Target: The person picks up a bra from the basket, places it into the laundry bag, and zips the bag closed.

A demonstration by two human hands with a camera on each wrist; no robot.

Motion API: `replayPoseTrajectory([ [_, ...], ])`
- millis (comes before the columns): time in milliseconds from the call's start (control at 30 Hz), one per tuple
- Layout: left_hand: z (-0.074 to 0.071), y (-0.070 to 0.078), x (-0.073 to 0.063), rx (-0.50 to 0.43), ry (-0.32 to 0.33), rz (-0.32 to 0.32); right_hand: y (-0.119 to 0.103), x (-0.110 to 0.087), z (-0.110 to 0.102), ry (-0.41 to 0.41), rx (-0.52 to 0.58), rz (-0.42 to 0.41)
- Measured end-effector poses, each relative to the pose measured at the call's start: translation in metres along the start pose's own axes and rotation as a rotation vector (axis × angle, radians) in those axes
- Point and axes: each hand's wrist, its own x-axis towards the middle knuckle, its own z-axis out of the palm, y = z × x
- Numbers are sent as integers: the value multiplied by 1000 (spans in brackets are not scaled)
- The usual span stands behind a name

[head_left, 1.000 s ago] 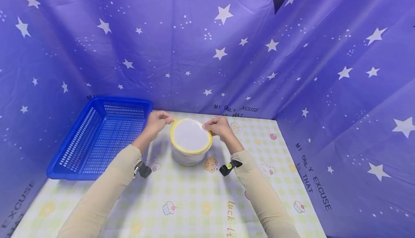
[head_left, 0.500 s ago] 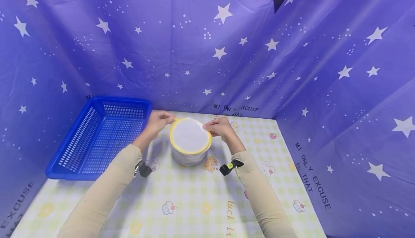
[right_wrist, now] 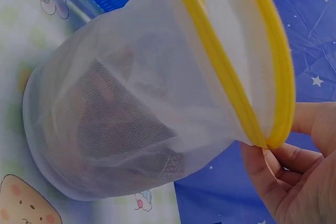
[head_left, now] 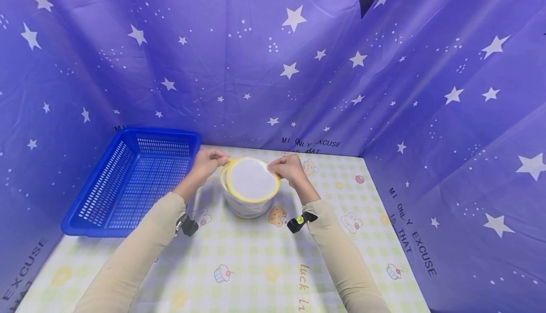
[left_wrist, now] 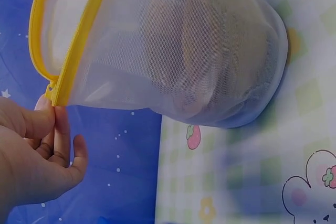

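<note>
A round white mesh laundry bag stands upright on the table, its white lid edged by a yellow zipper. Brownish and dark things inside show dimly through the mesh, their kind unclear. My left hand pinches the zipper's end at the bag's far left, near the yellow zipper pull. At the far right of the rim, my right hand pinches the edge beneath the yellow band. Between lid and body a gap shows along the left side and in both wrist views.
A blue plastic basket with slotted walls stands left of the bag, close to my left hand. A checked tablecloth covers the table. Purple star-printed curtains rise behind it and at both sides.
The lid's left edge has parted from the bag's body, so a gap shows there now. Both hands stay almost in place, still pinching the rim.
</note>
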Motion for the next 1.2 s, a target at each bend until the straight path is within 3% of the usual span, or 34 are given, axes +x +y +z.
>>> replayPoseTrajectory([
  [233, 2, 2, -3, 8, -6, 24, 4, -3, 1, 64, -16, -33],
  [467, 6, 3, -3, 9, 12, 8, 8, -5, 1, 87, 3, -30],
  [667, 7, 4, -1, -17, 17, 10, 9, -6, 0, 75, -4, -58],
  [1200, 6, 4, 0, -38, 9, -5, 9, -3, -4, 15, 45, -39],
])
